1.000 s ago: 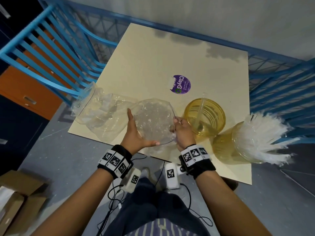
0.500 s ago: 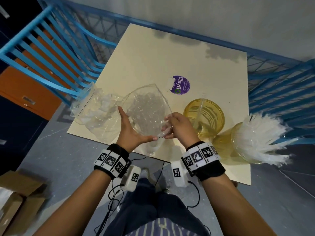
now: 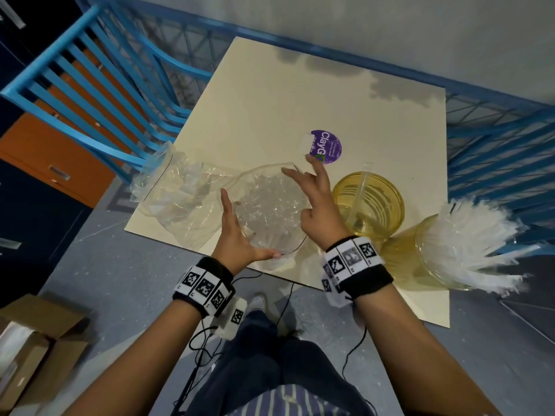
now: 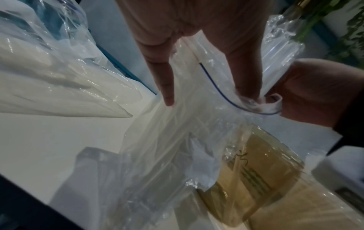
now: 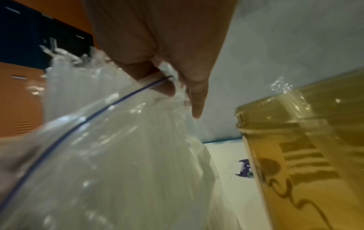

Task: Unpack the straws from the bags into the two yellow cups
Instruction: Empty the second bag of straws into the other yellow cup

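Head view: bag of straws [image 3: 270, 211] stands open-mouthed at the 6 o'clock edge of the table [image 3: 270, 94]. Its rim is held at 8 o'clock by the left hand [image 3: 237, 238], thumb splayed, and pinched at 3 o'clock by the right hand [image 3: 318, 205], other fingers spread. One-straw yellow cup [image 3: 368, 202] at the bag's 3 o'clock; straw-filled cup [image 3: 402, 256] at 4 o'clock; empty bag [image 3: 174, 190] at 9 o'clock.

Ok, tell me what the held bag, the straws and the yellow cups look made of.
The bag: thin clear plastic film, glossy; crinkles, glints, shows a blue zip line. The straws: translucent whitish plastic, probably; thin tubes, fanned out. The yellow cups: rigid tinted plastic, likely; ribbed walls you see through.
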A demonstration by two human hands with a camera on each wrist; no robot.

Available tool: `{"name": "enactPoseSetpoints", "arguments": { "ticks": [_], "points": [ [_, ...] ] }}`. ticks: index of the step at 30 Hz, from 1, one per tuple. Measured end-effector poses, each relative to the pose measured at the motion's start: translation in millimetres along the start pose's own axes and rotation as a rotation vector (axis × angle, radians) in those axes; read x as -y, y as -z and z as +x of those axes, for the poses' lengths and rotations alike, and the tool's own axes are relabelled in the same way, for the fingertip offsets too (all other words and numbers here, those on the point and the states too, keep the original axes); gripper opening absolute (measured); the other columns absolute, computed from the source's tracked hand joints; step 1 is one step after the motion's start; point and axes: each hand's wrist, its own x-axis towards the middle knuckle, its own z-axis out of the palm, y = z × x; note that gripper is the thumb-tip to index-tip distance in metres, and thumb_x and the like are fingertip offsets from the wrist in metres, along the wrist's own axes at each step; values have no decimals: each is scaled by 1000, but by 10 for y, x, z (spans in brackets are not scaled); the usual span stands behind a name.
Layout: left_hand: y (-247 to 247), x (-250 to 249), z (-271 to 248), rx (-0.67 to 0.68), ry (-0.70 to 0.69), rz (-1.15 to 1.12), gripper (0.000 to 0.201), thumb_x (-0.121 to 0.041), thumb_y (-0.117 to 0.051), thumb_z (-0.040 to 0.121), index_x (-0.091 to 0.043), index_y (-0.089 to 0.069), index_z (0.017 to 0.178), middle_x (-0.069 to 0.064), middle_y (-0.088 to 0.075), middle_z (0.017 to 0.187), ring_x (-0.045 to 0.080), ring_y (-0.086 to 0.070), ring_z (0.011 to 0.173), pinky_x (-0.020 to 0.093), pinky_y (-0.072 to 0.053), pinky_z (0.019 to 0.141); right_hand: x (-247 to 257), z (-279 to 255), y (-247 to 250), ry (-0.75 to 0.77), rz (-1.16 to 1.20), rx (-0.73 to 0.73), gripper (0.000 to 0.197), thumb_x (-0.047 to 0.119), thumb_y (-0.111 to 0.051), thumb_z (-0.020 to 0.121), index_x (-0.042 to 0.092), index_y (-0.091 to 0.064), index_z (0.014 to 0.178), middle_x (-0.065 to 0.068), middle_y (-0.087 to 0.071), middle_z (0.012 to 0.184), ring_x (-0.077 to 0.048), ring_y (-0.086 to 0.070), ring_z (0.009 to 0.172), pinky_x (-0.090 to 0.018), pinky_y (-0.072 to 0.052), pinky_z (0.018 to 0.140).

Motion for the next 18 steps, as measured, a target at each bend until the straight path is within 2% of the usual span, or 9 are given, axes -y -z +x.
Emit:
{"name": "enactPoseSetpoints", "arguments": {
  "ticks": [1, 3, 6, 7, 9, 11, 13, 16, 18],
  "points": [
    [-3, 15, 7, 1, -5, 3, 153, -5, -91, 47, -19, 28, 141, 2, 19, 155, 2, -2, 138, -14, -23, 82, 2, 43, 19, -18, 58, 62, 88, -25, -33, 64, 20, -41, 138, 2, -20, 151, 2, -20, 132, 2, -21, 101],
    [4, 22, 24, 1, -4, -5, 155, -10, -92, 45, -26, 29, 141, 1, 16, 156, 2, -4, 139, -9, -27, 90, -23, 118, 25, -128, 231, 103, 86, -25, -31, 66, 18, -38, 140, 2, -31, 150, -1, -25, 132, -8, -24, 105],
    [10, 4, 33, 12, 0, -29, 158, -31, -94, 36, -47, 29, 134, -9, 1, 154, 5, -15, 143, 29, -31, 113, -85, 164, -42, -332, 520, 97, 82, -9, -37, 58, 18, -42, 136, 1, -47, 133, -11, -46, 106, -22, -40, 78],
    [2, 53, 43, 7, -2, -17, 158, -29, -94, 36, -46, 28, 134, -12, -3, 152, 1, -17, 142, 28, -28, 114, -90, 146, -65, -401, 649, 91, 81, -4, -38, 54, 18, -44, 132, 0, -49, 126, -13, -46, 98, -23, -36, 71],
    [-5, 169, 64, 41, 47, 32, 155, -25, -96, 37, -33, 17, 142, -15, -9, 151, -8, -22, 137, 10, -28, 109, -161, 119, -165, -536, 824, 60, 73, -1, -40, 55, 14, -49, 126, -3, -53, 119, -19, -47, 101, -25, -39, 74],
    [-3, 296, 69, 99, 150, 64, 136, -45, -94, 35, -4, -23, 143, 8, -41, 144, 8, -44, 130, 16, -41, 103, -196, 127, -281, -616, 727, 62, 62, 4, -44, 65, 5, -50, 127, -12, -56, 123, -28, -51, 111, -36, -45, 90],
    [3, 369, 58, 129, 226, 36, 117, -50, -92, 36, 2, -44, 129, 9, -62, 122, 15, -58, 117, 28, -44, 104, -252, 141, -357, -618, 581, 79, 63, 9, -48, 63, -1, -52, 126, -22, -53, 130, -29, -52, 114, -48, -41, 103],
    [38, 362, 133, 85, 230, 46, 112, -51, -92, 35, 5, -49, 122, 11, -66, 115, 18, -62, 111, 41, -45, 103, -217, 107, -313, -503, 432, -23, 52, -1, -50, 71, 15, -53, 120, -13, -45, 136, -24, -43, 127, -43, -36, 109],
    [49, 301, 201, -10, 155, 30, 136, -48, -95, 30, -7, -27, 142, 14, -50, 137, 18, -50, 126, 42, -41, 107, -141, 22, -189, -342, 341, -169, 52, -4, -46, 70, 21, -54, 116, -4, -46, 131, -16, -42, 125, -30, -37, 107]
  ]
}}
